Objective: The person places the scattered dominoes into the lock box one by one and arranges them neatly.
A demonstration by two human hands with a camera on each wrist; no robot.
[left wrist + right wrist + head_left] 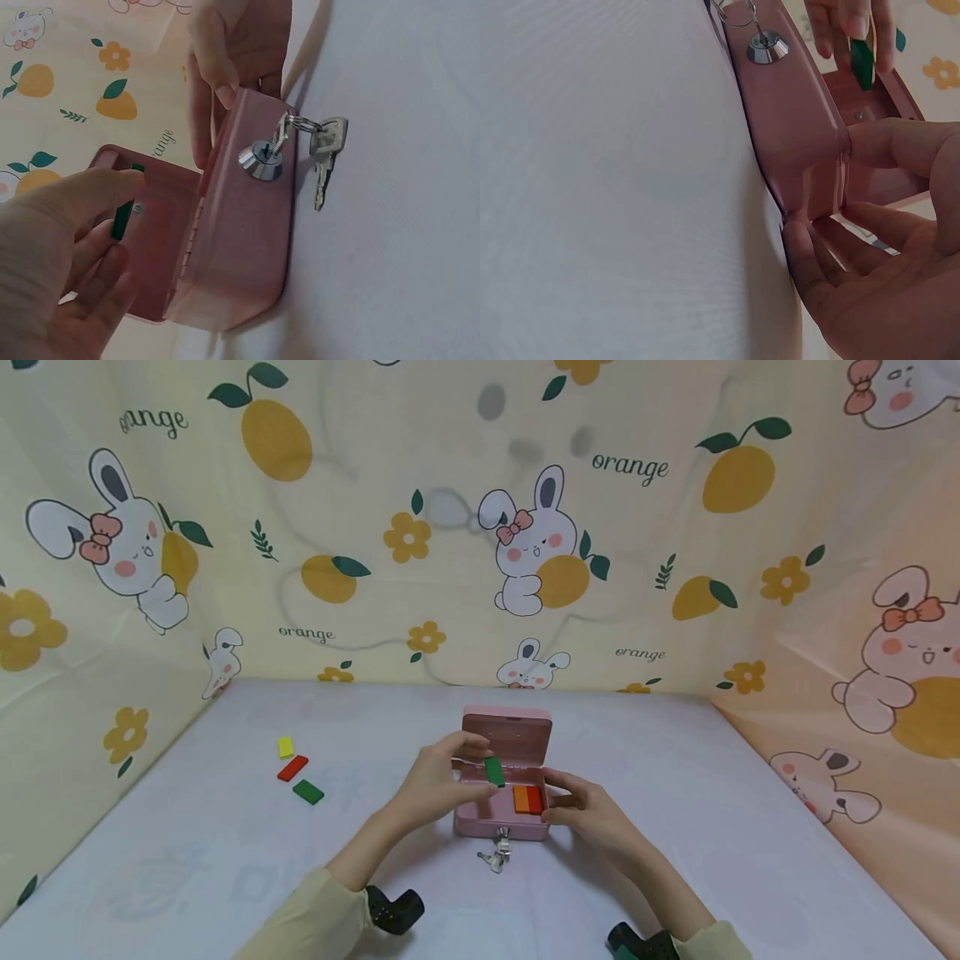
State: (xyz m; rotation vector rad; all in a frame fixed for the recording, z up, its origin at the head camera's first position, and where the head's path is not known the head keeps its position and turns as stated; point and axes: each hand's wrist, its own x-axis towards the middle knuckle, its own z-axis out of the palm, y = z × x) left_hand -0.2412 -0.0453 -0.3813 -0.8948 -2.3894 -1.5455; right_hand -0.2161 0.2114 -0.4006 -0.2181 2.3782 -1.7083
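Pale sleeves [318,918] nearest the lens, with black wrist cameras [396,911] at the cuffs. Left hand [438,781]: grip pinching a green block [494,772] between thumb and fingertips, above the pink box [487,829] and before its raised lid [510,739]. Block's long axis near upright in head view, top tipped slightly left. Relation to watch: it hangs left of and higher than the orange block [521,799] and red block [534,799], which lie side by side near the box's right end. Right hand [592,814] grasps that end. Keys [492,862] at the front lock [503,832]. On the table [187,827], well apart, left: yellow block [286,747], second red block [292,768], second green block [308,792]; left hand nearer them.
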